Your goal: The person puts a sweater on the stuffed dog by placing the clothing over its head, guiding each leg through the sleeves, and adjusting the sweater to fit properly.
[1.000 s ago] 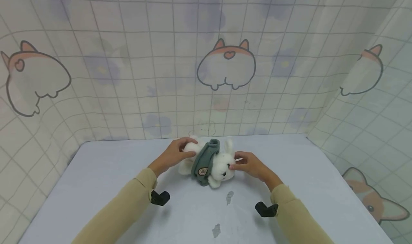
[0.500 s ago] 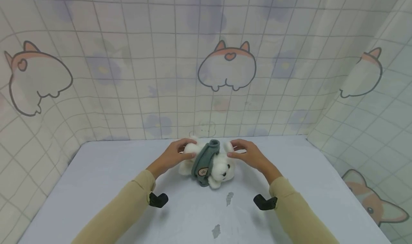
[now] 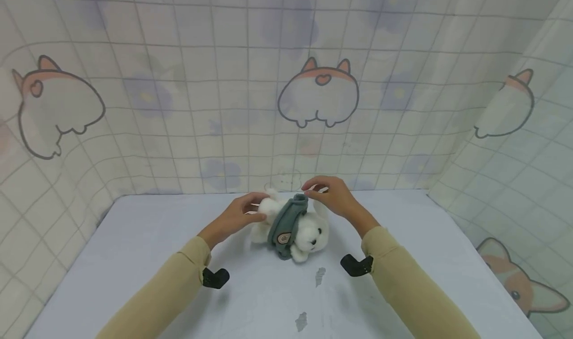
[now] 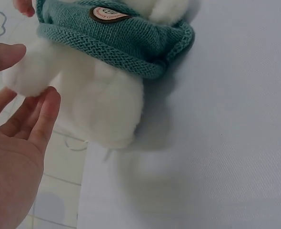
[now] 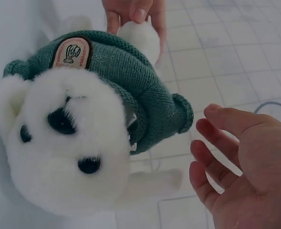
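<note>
A white plush toy in a teal knitted sweater lies on its side on the table, head to the right. Dark eyes and nose show on its face in the right wrist view. My left hand holds the raised leg between thumb and fingers. Beside the upper sleeve's rolled cuff is my right hand, fingers loosely bent, with a small gap to the cuff and nothing in its grasp. An oval patch is on the sweater front.
The white table has two grey worn spots near the front. A gridded curtain with cartoon corgis hangs behind and at both sides. Black wrist mounts stick out from both cuffs.
My right hand has left the toy's head, passing up and left over the ear to the upper sleeve. The left hand stays at the leg, and the toy lies as before.
</note>
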`<state>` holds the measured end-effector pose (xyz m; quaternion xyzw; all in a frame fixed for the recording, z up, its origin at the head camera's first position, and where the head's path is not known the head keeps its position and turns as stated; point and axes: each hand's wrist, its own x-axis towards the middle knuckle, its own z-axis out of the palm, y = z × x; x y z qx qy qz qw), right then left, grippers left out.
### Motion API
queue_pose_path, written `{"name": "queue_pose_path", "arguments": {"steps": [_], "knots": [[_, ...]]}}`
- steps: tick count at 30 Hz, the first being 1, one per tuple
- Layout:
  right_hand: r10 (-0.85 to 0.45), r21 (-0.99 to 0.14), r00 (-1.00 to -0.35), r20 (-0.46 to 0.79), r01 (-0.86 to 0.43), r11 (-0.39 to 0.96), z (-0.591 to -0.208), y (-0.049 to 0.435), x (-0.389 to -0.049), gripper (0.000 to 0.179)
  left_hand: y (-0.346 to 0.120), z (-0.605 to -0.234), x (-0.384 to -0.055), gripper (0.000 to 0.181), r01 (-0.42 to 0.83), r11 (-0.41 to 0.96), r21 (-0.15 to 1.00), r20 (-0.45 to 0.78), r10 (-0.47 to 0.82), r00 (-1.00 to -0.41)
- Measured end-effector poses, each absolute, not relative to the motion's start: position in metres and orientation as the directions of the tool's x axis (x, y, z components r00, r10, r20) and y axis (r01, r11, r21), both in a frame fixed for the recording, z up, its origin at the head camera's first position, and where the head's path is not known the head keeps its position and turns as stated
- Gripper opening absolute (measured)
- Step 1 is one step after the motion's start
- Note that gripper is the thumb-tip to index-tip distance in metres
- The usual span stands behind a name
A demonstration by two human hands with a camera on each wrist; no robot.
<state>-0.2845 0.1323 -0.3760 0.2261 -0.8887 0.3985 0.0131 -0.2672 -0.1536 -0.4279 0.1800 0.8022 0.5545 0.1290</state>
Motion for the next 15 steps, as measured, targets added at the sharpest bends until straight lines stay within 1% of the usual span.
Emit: {"name": "queue_pose_path", "arguments": {"steps": [2,6,15], "knots": [[-0.405,-0.695,-0.894,0.189,-0.413,0.588,-0.374,0.128,-0.285,0.017,-0.154,-0.429,-0.268,0.053,0.147,0.320,0.936,-0.006,0.430,-0.903],[-0.426,-0.668,-0.893,0.145,-0.406,0.623,-0.372,0.120,-0.286,0.016,-0.154,-0.428,-0.268,0.050,0.154,0.316,0.936,0.006,0.424,-0.906],[-0.424,-0.578,-0.901,0.088,-0.393,0.715,-0.374,0.108,-0.286,0.016,-0.153,-0.430,-0.267,0.048,0.166,0.314,0.935,0.026,0.408,-0.913]]}}
